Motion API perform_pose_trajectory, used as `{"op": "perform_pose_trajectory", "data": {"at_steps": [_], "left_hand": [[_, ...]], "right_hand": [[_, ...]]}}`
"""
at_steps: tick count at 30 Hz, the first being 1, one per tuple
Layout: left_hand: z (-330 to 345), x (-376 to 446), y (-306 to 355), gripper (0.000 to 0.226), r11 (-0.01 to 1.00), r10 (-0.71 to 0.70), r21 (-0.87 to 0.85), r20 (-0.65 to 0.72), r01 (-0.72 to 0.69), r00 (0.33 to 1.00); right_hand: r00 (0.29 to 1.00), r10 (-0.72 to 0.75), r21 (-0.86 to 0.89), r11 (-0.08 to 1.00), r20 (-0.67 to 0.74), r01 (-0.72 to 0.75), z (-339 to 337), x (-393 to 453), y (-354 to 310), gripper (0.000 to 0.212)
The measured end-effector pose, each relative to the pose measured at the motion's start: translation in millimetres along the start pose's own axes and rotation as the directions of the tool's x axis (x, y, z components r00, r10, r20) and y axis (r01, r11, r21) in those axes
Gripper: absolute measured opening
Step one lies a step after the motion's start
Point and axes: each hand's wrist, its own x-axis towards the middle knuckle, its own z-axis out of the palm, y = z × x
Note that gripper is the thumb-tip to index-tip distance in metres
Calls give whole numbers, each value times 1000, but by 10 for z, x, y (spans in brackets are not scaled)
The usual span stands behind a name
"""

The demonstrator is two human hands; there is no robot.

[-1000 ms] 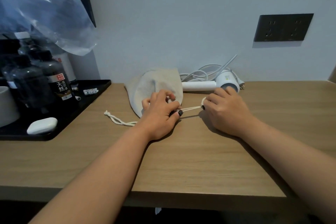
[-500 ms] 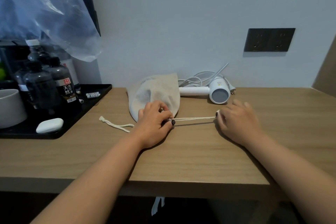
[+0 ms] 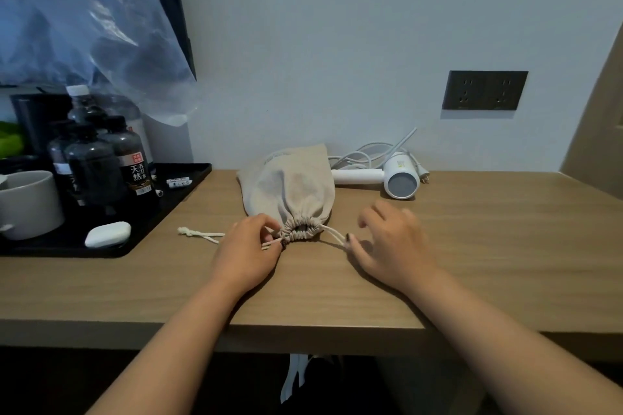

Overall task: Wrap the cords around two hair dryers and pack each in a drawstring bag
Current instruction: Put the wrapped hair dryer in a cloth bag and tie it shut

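With the bag (image 3: 291, 190) cinched at its near end, its gathered mouth sits right between the two hands, and its long axis runs away from the person toward the wall, leaning a little to the left. The left hand (image 3: 247, 251) pinches the cord (image 3: 202, 235) just beside the mouth on the left, the knotted tail trailing off toward the tray (image 3: 188, 184). The right hand (image 3: 392, 244) lies on the other side with fingers spread and relaxed; its thumb tip touches the right-hand cord, though I can't tell whether it truly grips it. The bulge suggests one dryer is packed inside, but that's a judgement, the cloth hides it. The second dryer (image 3: 401, 178) lies behind and to the right of the bag, handle pointing left, its cable loose against the wall, so it's the right hand that's nearer. There's open table to the right and in front of it, with the tray crowding the left and the near edge well back from the bag.
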Motion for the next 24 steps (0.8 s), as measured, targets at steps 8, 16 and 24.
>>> {"op": "perform_pose_trajectory", "data": {"at_steps": [8,16,24], "left_hand": [[-44,-58,58,11,994,-71,-90,-75,64,995],[-85,-65,105,15,893,-179,-447,-233,58,956],[-113,-117,155,28,808,-354,-556,-194,194,915]], "right_hand": [[987,-84,210,976,137,54,363,336,-667,32],[990,47,231,970,133,-77,521,453,-777,20],[983,120,155,978,138,-141,441,415,-776,22]]}}
